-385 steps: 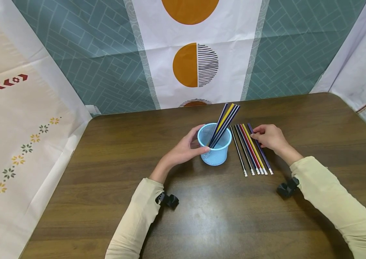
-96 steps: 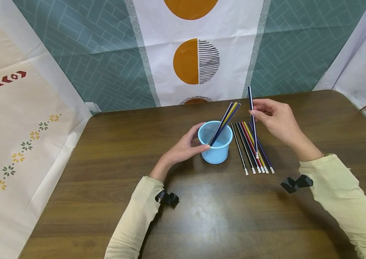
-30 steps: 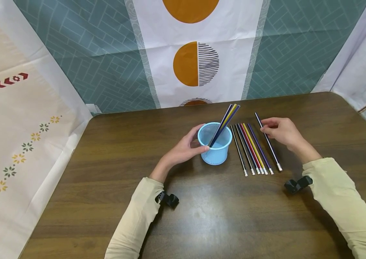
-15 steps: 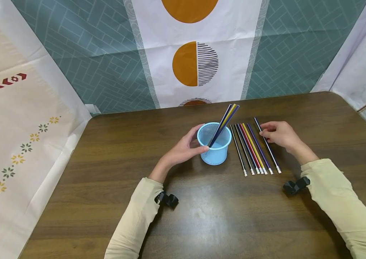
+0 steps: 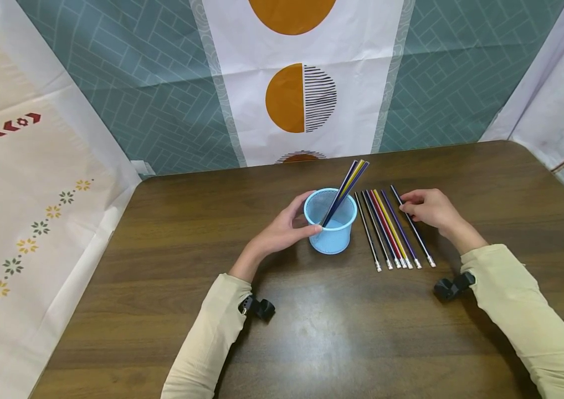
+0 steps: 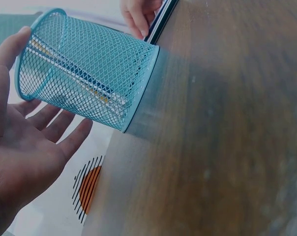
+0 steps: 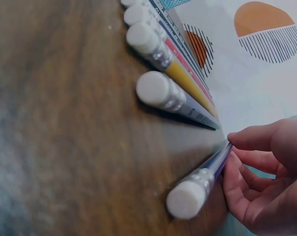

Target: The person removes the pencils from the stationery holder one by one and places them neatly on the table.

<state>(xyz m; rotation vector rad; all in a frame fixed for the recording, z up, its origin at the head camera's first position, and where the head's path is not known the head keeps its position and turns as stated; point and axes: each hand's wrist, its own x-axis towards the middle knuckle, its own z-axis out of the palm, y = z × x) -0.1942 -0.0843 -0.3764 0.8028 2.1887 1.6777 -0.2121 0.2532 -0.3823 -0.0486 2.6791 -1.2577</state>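
Observation:
In the head view my left hand [image 5: 286, 228] holds a light blue mesh pencil cup [image 5: 331, 240], thumb over the near rim and fingers at its far side. Several pencils [image 5: 344, 191] lean to the right inside the cup, blue, yellow and striped ones among them. My right hand [image 5: 431, 209] pinches a dark blue pencil [image 5: 418, 235] between thumb and fingers near its far end. Its white eraser [image 7: 186, 199] faces the right wrist camera, low against the table. A purple pencil [image 5: 401, 230] lies just left of it, with a gap between.
Between cup and right hand lies a row of pencils, erasers toward me: a yellow pencil [image 5: 393, 227], a red pencil [image 5: 386, 230] and darker ones. The brown wooden table [image 5: 162, 266] meets a patterned cloth backdrop [image 5: 162, 111] at its far edge.
The dark blue pencil was raised over the row; my right hand has since lowered it right of the purple pencil and moved it slightly nearer. The left hand still holds the cup.

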